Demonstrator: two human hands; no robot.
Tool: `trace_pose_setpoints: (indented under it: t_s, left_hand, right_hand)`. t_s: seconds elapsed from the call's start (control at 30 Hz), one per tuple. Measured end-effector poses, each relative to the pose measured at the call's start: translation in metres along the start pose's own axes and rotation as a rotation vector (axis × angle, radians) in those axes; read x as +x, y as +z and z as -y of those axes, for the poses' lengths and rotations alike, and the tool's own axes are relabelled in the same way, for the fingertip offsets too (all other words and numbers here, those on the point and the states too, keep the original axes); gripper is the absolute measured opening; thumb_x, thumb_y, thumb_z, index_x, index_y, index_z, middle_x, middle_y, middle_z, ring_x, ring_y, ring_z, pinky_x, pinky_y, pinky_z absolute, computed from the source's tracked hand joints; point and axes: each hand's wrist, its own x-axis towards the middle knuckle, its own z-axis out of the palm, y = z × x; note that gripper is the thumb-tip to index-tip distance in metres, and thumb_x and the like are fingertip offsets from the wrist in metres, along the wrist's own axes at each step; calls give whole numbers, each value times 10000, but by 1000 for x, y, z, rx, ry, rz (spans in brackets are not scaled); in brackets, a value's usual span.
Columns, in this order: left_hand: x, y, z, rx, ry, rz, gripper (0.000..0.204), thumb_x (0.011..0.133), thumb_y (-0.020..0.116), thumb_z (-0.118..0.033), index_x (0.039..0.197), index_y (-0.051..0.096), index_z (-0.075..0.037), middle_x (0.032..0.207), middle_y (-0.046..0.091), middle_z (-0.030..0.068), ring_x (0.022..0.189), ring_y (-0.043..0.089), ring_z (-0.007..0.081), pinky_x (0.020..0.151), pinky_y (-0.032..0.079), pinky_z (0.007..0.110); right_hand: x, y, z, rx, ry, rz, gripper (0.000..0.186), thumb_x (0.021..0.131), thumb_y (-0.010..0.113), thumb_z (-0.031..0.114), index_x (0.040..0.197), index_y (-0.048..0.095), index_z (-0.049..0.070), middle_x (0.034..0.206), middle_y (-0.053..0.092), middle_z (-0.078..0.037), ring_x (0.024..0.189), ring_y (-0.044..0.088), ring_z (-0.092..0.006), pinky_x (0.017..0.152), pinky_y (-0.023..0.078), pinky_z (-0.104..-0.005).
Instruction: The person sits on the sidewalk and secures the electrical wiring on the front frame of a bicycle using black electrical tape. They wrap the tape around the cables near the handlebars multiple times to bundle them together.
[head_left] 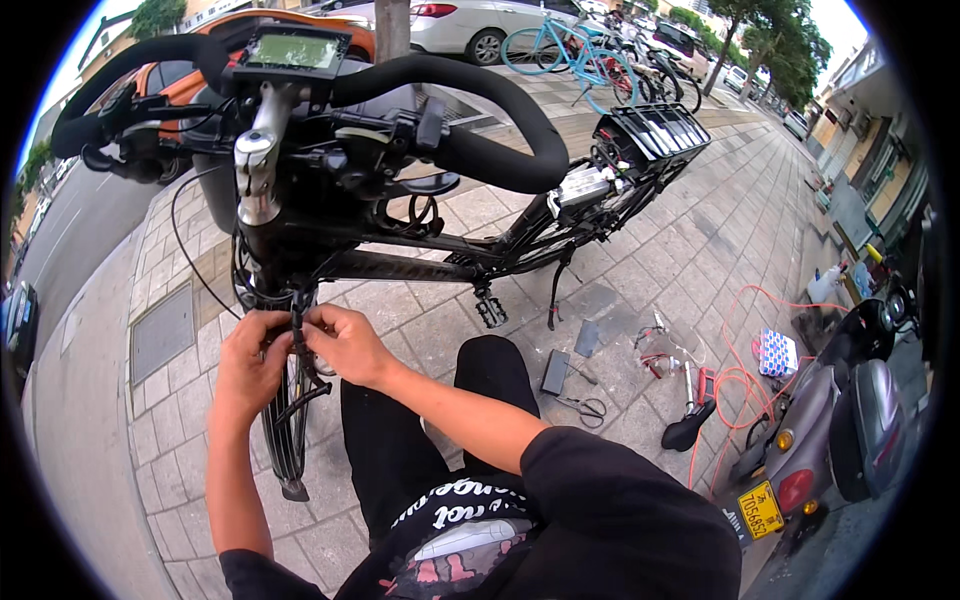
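Observation:
A black electric bicycle stands in front of me, its padded handlebar and display at the upper left. Both my hands are at its front end, below the head tube and above the front wheel. My left hand pinches at a black cable. From the other side my right hand closes its fingers on the same cable. The fingertips nearly meet around it. Under my hands the cable runs down beside the front mudguard. Any small part between the fingertips is hidden.
Scissors, a black box and a bicycle saddle lie on the paving right of my knees. An orange hose coils near a parked scooter. A blue bicycle and cars stand farther back.

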Motion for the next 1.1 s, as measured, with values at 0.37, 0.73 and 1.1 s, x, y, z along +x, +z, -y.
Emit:
trace_pose_setpoints:
  t_s: [0.37,0.73,1.1]
  left_hand:
    - [7,-2,6,-54,-4,-10,116,1038,636,27,1119,718,36,822,721,89,665,686,134,640,562,296]
    - [8,5,-4,278,97,-31,124,1047,640,-10,1132,721,31,868,732,124,695,696,167,651,546,316]
    - [-5,10,-2,99,-84,-137,168,984,761,-8,1143,714,20,987,782,101,894,753,146,804,597,308]
  right_hand:
    - [-4,2,16,-223,-93,-8,175,1076,662,133,1047,721,-29,858,708,-21,792,602,-71,699,507,-288]
    - [30,-1,-35,-154,-146,-9,106,1058,608,33,1106,694,-4,969,645,-60,901,621,-163,813,524,-349]
    - [31,-7,-20,-311,-309,51,203,1019,665,49,1195,767,62,1209,668,-119,1188,648,-272,1058,513,-378]
